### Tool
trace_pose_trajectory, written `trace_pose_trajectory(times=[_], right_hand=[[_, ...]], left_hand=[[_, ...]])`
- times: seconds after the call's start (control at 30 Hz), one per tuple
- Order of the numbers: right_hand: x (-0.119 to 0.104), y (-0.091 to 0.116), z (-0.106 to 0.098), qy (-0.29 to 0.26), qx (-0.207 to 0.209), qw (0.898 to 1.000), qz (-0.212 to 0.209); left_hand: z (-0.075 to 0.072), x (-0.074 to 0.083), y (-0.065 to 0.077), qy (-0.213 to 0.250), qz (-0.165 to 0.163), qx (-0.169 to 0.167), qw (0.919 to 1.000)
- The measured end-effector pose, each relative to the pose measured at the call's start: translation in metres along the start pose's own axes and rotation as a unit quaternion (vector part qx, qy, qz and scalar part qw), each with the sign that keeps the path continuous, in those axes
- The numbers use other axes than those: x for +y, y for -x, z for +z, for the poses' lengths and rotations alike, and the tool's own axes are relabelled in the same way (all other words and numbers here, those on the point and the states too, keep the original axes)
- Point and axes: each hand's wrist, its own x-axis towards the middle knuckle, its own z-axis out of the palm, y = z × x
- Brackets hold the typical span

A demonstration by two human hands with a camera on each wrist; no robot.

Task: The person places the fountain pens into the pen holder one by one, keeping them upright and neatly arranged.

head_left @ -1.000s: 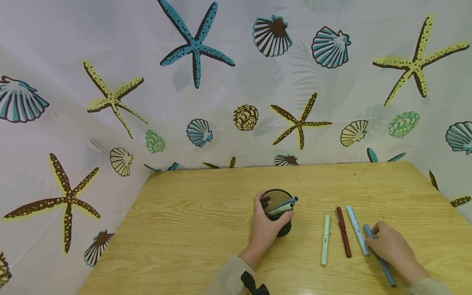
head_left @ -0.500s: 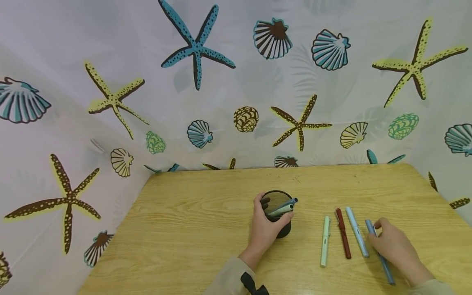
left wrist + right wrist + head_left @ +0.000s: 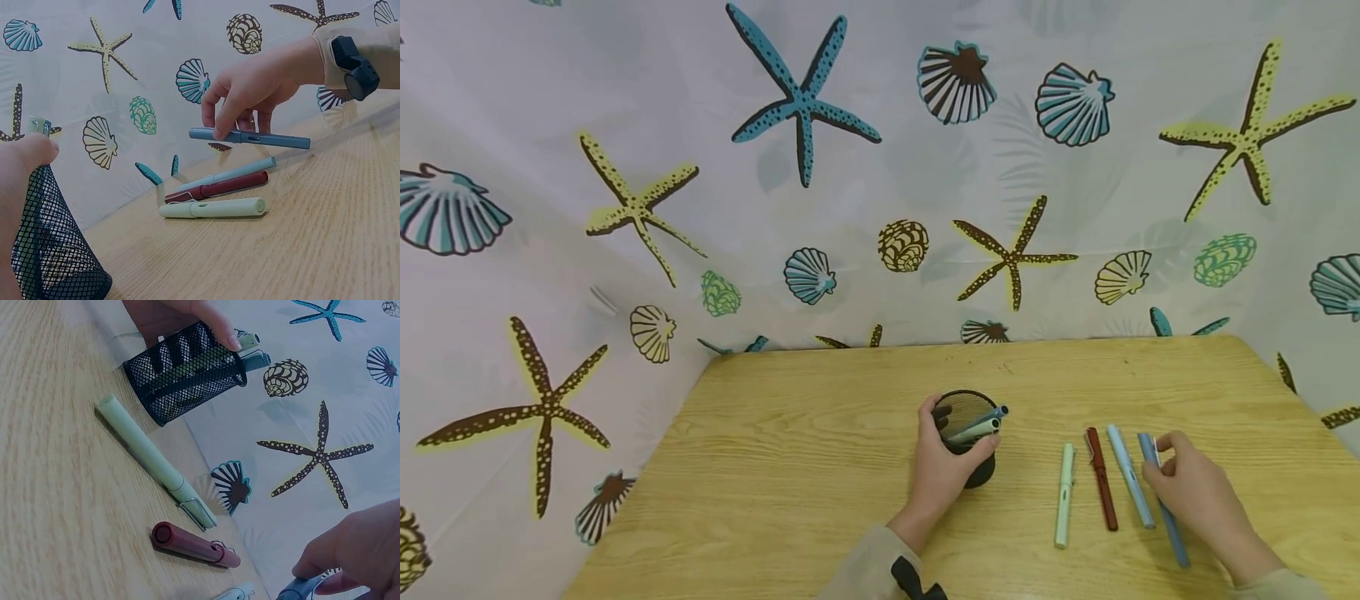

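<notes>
My left hand (image 3: 936, 471) holds a black mesh pen cup (image 3: 187, 372), its fingers and thumb curled round the side. Inside the cup lean a pale green pen (image 3: 249, 340) and a blue pen (image 3: 256, 360), their ends sticking out past the rim. On the right, my right hand (image 3: 1198, 492) pinches a dark blue pen (image 3: 281, 141) near its cap end; the left wrist view shows that pen raised above the table. Left of it lie a light blue pen (image 3: 1131, 477), a dark red pen (image 3: 1102, 482) and a pale green pen (image 3: 1064, 500), side by side.
Everything stands on a wood-grain table (image 3: 805, 433). A white cloth (image 3: 865, 183) printed with starfish and shells hangs behind it and along both sides. A dark wrist device (image 3: 355, 69) is strapped over the right sleeve.
My right hand has come up slightly with the dark blue pen, which has risen from the table and shifted left toward the light blue pen. The left hand keeps its hold on the cup.
</notes>
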Motion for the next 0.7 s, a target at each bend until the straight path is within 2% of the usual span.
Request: trace_pose_trajectory(times=[0.43, 0.7], right_hand=[[-0.012, -0.003, 0.003, -0.034, 0.054, 0.997, -0.048], [-0.026, -0.004, 0.005, -0.061, 0.061, 0.995, -0.052]], left_hand=[[0.001, 0.001, 0.000, 0.003, -0.004, 0.001, 1.0000], [0.000, 0.001, 0.000, 0.006, -0.006, 0.000, 1.0000]])
